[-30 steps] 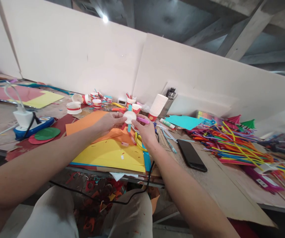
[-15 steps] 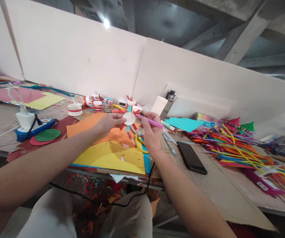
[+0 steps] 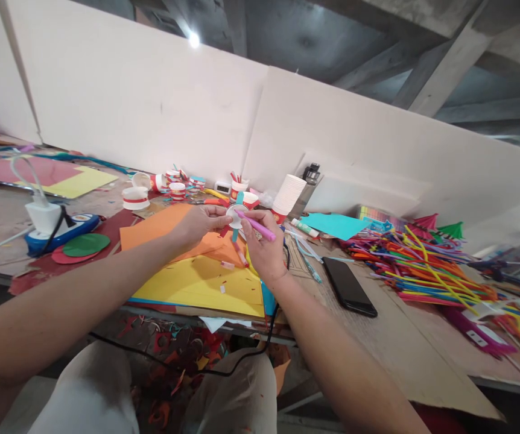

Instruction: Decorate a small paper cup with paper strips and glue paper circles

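Swung inward, pink pen (image 3: 256,226) gripped in right hand (image 3: 263,250) partly covers white cup (image 3: 232,214) pinched by left hand (image 3: 199,224).

The cup (image 3: 235,217) is small, white and round. It is turned on its side, with its flat circular face toward the viewer. Paper strips stick out from its rim like spokes: a teal one up, a teal one down and a red one down-left. The left hand (image 3: 201,224) pinches it by its left edge above the tabletop (image 3: 400,337), closer to the far edge. The pen (image 3: 256,225) is slim and pink and slants down to the right in the right hand (image 3: 262,248). Its upper-left tip touches the cup's face.
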A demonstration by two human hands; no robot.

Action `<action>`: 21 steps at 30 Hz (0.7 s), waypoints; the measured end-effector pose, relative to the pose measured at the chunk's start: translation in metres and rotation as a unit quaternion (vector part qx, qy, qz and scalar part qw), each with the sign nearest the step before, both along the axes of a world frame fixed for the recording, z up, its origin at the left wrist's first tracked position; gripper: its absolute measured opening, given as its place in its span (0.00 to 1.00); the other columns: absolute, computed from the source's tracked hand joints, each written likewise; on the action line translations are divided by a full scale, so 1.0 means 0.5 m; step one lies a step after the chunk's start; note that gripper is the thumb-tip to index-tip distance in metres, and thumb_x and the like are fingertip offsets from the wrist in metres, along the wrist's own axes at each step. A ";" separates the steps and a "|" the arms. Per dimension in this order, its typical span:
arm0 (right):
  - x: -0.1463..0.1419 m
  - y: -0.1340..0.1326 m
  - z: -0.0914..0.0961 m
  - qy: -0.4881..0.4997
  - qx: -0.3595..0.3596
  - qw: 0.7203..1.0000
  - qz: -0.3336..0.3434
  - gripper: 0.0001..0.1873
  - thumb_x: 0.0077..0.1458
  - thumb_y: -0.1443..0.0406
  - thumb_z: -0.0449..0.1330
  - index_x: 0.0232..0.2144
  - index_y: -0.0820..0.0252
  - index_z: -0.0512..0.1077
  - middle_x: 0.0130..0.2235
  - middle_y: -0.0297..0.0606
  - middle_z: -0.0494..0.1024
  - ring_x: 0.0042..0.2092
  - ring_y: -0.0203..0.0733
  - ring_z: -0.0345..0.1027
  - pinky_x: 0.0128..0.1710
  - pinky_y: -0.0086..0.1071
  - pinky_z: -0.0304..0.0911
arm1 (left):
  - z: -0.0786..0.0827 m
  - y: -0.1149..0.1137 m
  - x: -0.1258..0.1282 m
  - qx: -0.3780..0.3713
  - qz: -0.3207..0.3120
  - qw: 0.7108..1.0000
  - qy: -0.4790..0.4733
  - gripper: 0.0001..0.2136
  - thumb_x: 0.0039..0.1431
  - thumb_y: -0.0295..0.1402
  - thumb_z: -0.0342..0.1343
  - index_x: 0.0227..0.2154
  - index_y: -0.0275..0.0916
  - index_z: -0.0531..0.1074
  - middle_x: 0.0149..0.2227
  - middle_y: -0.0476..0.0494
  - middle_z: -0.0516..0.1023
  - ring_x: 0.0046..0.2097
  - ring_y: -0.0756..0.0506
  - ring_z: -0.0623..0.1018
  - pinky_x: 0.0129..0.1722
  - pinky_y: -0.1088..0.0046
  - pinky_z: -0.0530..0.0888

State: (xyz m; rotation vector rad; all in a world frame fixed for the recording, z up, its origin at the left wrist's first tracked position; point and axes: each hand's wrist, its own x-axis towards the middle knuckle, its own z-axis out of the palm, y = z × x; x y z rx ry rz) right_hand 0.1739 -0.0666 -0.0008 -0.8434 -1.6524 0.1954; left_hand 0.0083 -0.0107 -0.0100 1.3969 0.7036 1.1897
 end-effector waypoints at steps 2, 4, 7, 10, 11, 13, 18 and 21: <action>0.002 0.002 -0.001 -0.001 -0.006 1.000 -0.004 0.10 0.60 0.56 0.57 0.38 0.55 0.71 0.39 0.38 0.78 0.40 0.40 0.70 0.42 0.36 0.66 | -0.003 0.002 -0.001 0.002 -0.016 1.000 -0.002 0.14 0.45 0.42 0.69 0.29 0.36 0.79 0.27 0.46 0.77 0.27 0.51 0.71 0.32 0.73 0.69; 0.003 0.004 -0.002 0.001 -0.007 1.000 -0.006 0.11 0.60 0.56 0.57 0.38 0.56 0.71 0.39 0.38 0.78 0.40 0.41 0.70 0.42 0.37 0.66 | -0.003 0.002 -0.002 0.001 -0.031 1.000 -0.002 0.14 0.46 0.42 0.68 0.30 0.36 0.79 0.27 0.46 0.77 0.27 0.51 0.71 0.33 0.73 0.69; 0.004 0.006 -0.002 0.003 -0.001 1.000 -0.007 0.10 0.60 0.56 0.57 0.38 0.56 0.71 0.40 0.39 0.78 0.40 0.41 0.71 0.42 0.36 0.66 | 0.002 -0.002 -0.002 -0.004 -0.039 0.999 0.001 0.15 0.45 0.43 0.69 0.30 0.35 0.79 0.27 0.45 0.77 0.28 0.50 0.72 0.34 0.73 0.69; 0.004 0.006 -0.001 -0.004 -0.007 1.000 -0.006 0.10 0.60 0.56 0.57 0.38 0.55 0.71 0.39 0.38 0.78 0.40 0.41 0.71 0.42 0.35 0.66 | 0.007 -0.006 -0.001 -0.003 -0.041 0.999 0.006 0.16 0.46 0.44 0.68 0.29 0.35 0.78 0.27 0.45 0.77 0.28 0.50 0.72 0.34 0.72 0.69; 0.004 0.005 0.000 -0.006 -0.009 1.000 -0.004 0.10 0.60 0.56 0.57 0.38 0.55 0.71 0.39 0.38 0.78 0.40 0.41 0.71 0.42 0.35 0.66 | 0.008 -0.008 -0.001 -0.002 -0.041 0.999 0.008 0.16 0.46 0.44 0.68 0.28 0.35 0.78 0.26 0.45 0.77 0.28 0.50 0.72 0.34 0.72 0.69; 0.003 0.003 0.001 -0.004 -0.010 1.000 0.002 0.09 0.60 0.57 0.58 0.38 0.55 0.71 0.39 0.38 0.78 0.41 0.41 0.71 0.42 0.35 0.66 | 0.010 -0.010 0.000 -0.002 -0.041 0.999 0.010 0.15 0.46 0.45 0.68 0.27 0.36 0.78 0.25 0.46 0.76 0.28 0.50 0.72 0.34 0.72 0.69; 0.002 0.001 0.003 0.004 -0.017 1.000 0.008 0.10 0.60 0.56 0.58 0.38 0.55 0.72 0.40 0.38 0.79 0.42 0.41 0.71 0.44 0.35 0.65 | 0.009 -0.011 -0.001 0.006 -0.043 0.999 0.019 0.15 0.47 0.45 0.67 0.26 0.37 0.78 0.23 0.46 0.75 0.29 0.49 0.72 0.34 0.73 0.69; 0.002 0.000 0.003 -0.003 -0.017 1.000 0.010 0.10 0.60 0.56 0.57 0.38 0.55 0.71 0.41 0.38 0.79 0.43 0.42 0.71 0.45 0.36 0.66 | 0.007 -0.009 -0.001 0.008 -0.047 0.999 0.022 0.15 0.48 0.45 0.66 0.26 0.37 0.78 0.22 0.46 0.75 0.29 0.49 0.72 0.34 0.72 0.69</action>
